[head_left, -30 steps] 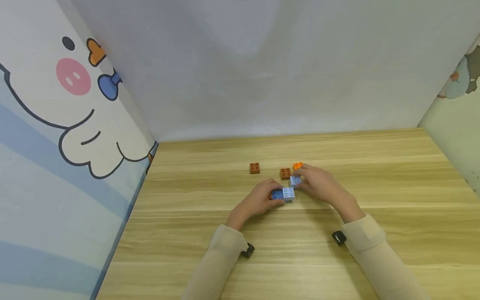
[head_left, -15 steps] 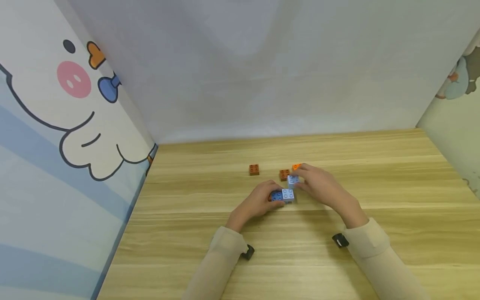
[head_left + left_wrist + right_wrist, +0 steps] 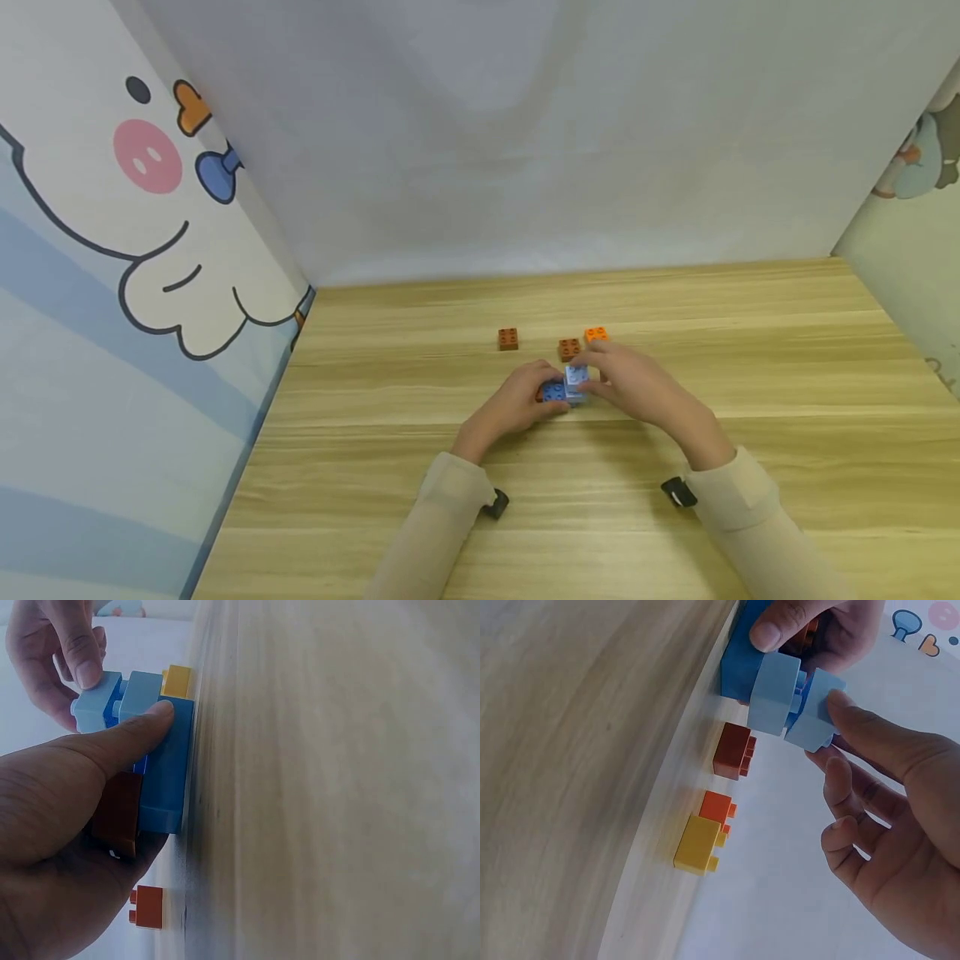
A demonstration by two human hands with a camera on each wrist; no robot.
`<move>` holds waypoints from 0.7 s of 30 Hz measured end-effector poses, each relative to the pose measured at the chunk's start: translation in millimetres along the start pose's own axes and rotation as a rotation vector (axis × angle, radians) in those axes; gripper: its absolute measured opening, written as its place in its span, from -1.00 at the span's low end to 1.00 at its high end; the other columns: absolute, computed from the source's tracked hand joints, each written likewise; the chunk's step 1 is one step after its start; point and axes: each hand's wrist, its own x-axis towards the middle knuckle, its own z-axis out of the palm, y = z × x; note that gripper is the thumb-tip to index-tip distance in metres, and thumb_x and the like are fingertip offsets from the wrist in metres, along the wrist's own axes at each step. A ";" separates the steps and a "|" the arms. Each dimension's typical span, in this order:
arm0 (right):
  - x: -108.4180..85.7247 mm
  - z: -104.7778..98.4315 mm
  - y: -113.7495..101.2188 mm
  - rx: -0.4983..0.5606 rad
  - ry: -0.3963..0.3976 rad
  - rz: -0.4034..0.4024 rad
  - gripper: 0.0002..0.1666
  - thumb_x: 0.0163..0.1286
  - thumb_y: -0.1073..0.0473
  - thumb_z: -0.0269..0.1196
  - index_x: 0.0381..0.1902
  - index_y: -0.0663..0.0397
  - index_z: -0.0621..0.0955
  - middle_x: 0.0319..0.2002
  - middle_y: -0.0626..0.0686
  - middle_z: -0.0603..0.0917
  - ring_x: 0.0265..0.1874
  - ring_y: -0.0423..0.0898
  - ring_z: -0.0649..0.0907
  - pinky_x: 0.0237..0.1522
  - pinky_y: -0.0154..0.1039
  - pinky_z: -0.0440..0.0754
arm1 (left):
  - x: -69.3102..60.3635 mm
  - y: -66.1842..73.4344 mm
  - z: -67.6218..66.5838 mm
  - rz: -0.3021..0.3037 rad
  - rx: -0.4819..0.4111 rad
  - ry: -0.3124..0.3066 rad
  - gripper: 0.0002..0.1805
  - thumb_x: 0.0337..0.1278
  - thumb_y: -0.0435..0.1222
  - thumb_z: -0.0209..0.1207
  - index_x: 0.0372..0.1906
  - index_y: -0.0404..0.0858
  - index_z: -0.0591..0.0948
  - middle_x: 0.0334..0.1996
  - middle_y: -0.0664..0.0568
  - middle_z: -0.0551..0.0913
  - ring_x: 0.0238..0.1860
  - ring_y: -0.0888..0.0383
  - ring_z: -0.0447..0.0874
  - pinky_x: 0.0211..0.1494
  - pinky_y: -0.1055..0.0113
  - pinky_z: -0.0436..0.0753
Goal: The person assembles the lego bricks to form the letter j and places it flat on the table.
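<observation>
The wood-grain table [image 3: 375, 375] runs well past both hands to its left and right edges; mid-table, the left hand [image 3: 517, 398] grips a long blue brick [image 3: 166, 772], the right hand [image 3: 637, 379] pinches the upper light-blue brick [image 3: 817, 709], tilted over the lower light-blue brick [image 3: 772, 694], orange brick [image 3: 596, 334] just beyond

Long beige fabric sleeves [image 3: 426, 537], broad folded-back cuffs [image 3: 727, 492]. Small black blocky wrist unit [image 3: 496, 504] beside each cuff; the right one [image 3: 678, 492] shows a pale mark. Left hand [image 3: 516, 402], right hand [image 3: 637, 382]: bare.
</observation>
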 end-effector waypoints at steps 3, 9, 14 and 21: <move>-1.0 -0.3 -1.3 0.004 -0.010 -0.006 -0.59 0.41 0.13 0.36 0.18 0.08 0.66 0.05 0.09 0.69 -0.35 -0.21 0.60 -0.29 -0.26 0.61 | 0.2 0.0 0.3 0.011 -0.003 0.005 -0.57 0.35 -0.14 0.30 0.21 -0.25 0.61 0.02 -0.04 0.66 -0.10 0.19 0.52 -0.03 0.40 0.50; -1.6 -1.3 -3.1 -0.001 -0.020 0.000 -0.58 0.40 0.15 0.36 0.18 0.10 0.66 0.05 0.09 0.69 -0.36 -0.22 0.59 -0.31 -0.28 0.58 | 1.1 -0.1 0.6 0.003 -0.013 0.005 -0.57 0.34 -0.15 0.31 0.21 -0.25 0.62 0.03 -0.04 0.66 -0.10 0.18 0.52 -0.03 0.41 0.49; -1.7 -0.8 -3.0 -0.007 -0.026 0.021 -0.58 0.40 0.13 0.36 0.19 0.08 0.67 0.05 0.10 0.69 -0.35 -0.20 0.60 -0.33 -0.28 0.59 | 1.4 -0.3 1.4 0.003 -0.017 0.006 -0.57 0.34 -0.14 0.31 0.20 -0.24 0.63 0.04 -0.04 0.67 -0.09 0.19 0.54 -0.03 0.41 0.51; -0.2 0.0 -3.9 -0.038 -0.027 0.031 -0.58 0.38 0.11 0.39 0.17 0.06 0.69 0.09 0.12 0.70 -0.19 -0.06 0.70 -0.19 -0.12 0.70 | 1.2 0.5 1.8 0.000 -0.024 0.006 -0.60 0.35 -0.14 0.30 0.16 -0.25 0.63 0.04 -0.04 0.66 -0.07 0.17 0.54 0.00 0.39 0.52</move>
